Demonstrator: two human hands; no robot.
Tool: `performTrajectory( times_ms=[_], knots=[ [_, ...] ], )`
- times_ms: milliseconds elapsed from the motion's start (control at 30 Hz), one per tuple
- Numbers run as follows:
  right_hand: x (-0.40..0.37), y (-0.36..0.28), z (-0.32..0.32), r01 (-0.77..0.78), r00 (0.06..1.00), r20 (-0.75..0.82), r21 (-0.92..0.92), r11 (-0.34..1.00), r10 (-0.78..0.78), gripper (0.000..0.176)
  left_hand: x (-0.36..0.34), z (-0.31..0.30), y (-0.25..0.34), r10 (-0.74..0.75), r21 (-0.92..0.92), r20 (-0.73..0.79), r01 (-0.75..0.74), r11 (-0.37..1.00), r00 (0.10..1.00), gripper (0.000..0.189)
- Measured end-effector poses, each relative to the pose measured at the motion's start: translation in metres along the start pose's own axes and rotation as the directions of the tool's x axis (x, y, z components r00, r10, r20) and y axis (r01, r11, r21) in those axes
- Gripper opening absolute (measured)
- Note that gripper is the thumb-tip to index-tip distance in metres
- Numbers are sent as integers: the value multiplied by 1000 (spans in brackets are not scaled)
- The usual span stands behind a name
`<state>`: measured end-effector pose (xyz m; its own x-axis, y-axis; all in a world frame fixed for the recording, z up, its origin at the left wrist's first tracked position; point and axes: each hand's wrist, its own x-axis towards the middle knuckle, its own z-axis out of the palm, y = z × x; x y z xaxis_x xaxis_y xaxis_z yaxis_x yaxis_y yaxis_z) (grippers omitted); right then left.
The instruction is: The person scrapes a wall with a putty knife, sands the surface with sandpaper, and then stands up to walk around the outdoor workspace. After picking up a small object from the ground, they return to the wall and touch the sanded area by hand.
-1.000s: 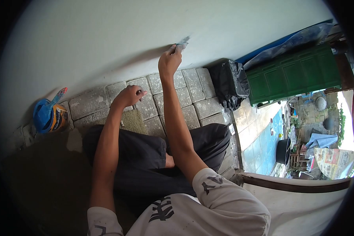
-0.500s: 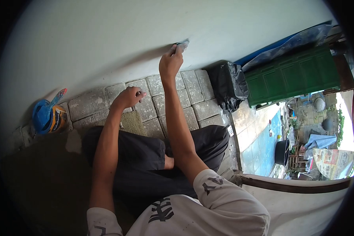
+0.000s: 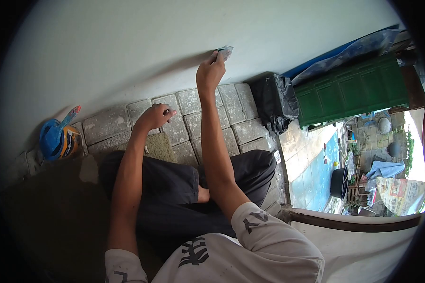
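Note:
My right hand (image 3: 210, 73) is closed round a small flat grey-green piece (image 3: 227, 50), its fingertips pressing the piece to the pale wall (image 3: 127, 42). A dark shadow of the hand falls along the wall to the left. My left hand (image 3: 151, 117) is curled above the paving bricks, in front of the wall. A short dark thing (image 3: 168, 118) shows between its thumb and fingers, and I cannot tell what it is. Further left stands a paint can (image 3: 72, 143) with a blue-smeared rim, and a blue-coated brush (image 3: 67, 120) leans out of its top.
Grey paving bricks (image 3: 106, 123) run along the wall's foot. A black plastic-wrapped box (image 3: 274, 101) and a green ribbed container (image 3: 352, 92) stand to the right. Beyond them is a blue-tinted tiled floor (image 3: 314, 172) with a black tub (image 3: 338, 182). My crossed legs (image 3: 156, 181) are below my hands.
My right hand has slid a little to the right along the wall with the flat piece. My left hand has stayed about where it was.

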<state>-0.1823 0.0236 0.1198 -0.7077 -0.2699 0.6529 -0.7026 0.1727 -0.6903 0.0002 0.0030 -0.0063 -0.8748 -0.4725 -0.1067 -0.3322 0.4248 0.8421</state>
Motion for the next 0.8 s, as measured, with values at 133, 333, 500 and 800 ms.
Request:
performTrajectory(
  times_ms=[133,333,500,800],
  knots=[
    [-5,9,15,120,992,-43,-38,992,-122,31,-1,-2,2,-24,11,15,24,1000,1000,43],
    [-5,8,13,118,993,-29,-12,993,-118,30,-2,0,1,-31,8,-4,31,999,1000,44],
    [0,6,15,91,995,-44,-13,996,-91,30,-2,-2,0,-31,22,-4,31,999,1000,44],
    [7,-12,1,4,1000,-27,1,1000,-4,32,1,-2,4,-55,47,28,53,997,998,42]
  ],
)
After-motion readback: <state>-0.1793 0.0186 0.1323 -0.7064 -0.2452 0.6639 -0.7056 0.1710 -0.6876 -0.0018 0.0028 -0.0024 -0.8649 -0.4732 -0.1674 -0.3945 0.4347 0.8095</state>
